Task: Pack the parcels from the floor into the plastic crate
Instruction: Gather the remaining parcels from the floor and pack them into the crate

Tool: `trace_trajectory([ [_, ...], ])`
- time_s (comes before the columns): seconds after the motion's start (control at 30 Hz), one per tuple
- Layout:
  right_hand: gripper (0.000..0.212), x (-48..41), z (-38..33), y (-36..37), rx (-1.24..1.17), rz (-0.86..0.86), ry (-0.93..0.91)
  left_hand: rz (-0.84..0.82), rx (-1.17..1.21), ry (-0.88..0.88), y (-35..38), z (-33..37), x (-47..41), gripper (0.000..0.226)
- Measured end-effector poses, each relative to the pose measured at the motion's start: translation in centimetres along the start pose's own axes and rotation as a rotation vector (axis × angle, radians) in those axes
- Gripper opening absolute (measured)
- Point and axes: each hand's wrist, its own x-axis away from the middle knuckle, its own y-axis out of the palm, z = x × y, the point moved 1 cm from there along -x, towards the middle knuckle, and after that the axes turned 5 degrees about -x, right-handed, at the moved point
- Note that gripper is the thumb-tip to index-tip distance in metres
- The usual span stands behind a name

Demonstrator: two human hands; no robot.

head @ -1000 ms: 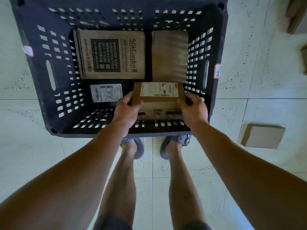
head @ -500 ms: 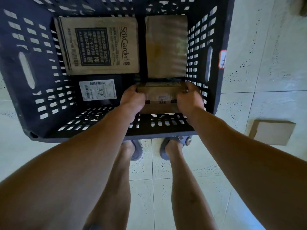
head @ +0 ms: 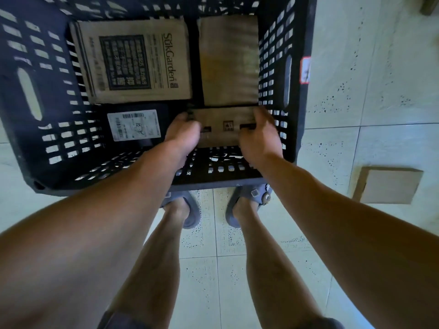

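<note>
Small brown cardboard parcel (head: 223, 129) low in near-right corner of dark slotted plastic crate (head: 297, 103), long axis left-right, left hand (head: 183, 135) and right hand (head: 259, 138) each with a clenched grip on one end; drop looks straight down, just beside plain brown cardboard box (head: 228, 60).

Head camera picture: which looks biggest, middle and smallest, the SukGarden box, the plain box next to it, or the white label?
Largest to smallest:
SukGarden box
plain box
white label
All lie low in the crate, so nearness barely matters.

Bare forearms (head: 95, 233), bare lower legs (head: 154, 269), dark shorts (head: 123, 321) ending above the knees, grey-blue slip-on clogs (head: 192, 214), small charms (head: 266, 198) on the right one
</note>
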Motion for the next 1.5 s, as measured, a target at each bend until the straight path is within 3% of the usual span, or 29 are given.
trace_trajectory([
  [0.13,0.047,4.8,-1.9,-2.2,0.041,-0.085,-0.033,-0.031,0.034,0.026,-1.4,0.9,6.5,0.037],
  [0.33,0.049,16.4,-5.4,-8.5,0.012,-0.161,-0.142,-0.042,0.097,0.142,-4.2,5.1,19.8,0.02],
  [0.43,0.041,21.7,-6.5,-12.3,-0.055,-0.083,-0.122,-0.04,0.173,0.211,-5.3,7.9,26.4,0.029],
  [0.6,0.045,29.7,-7.0,-19.6,-0.158,0.073,-0.101,-0.175,0.256,0.349,-5.7,11.8,37.9,0.019],
  [0.83,0.041,42.4,-3.1,-28.5,-0.35,0.336,-0.055,-0.238,0.129,0.453,-3.4,12.4,48.4,0.014],
  [1.1,0.036,50.8,7.7,-39.2,-0.626,0.498,-0.017,-0.325,-0.059,0.609,8.4,16.3,59.3,0.014],
  [1.27,0.038,53.0,17.6,-49.2,-0.744,0.564,-0.059,-0.377,-0.128,0.695,22.4,19.8,65.6,0.018],
  [1.5,0.04,56.1,31.1,-63.3,-0.791,0.636,0.014,-0.493,-0.147,0.675,40.8,22.0,74.7,0.015],
])
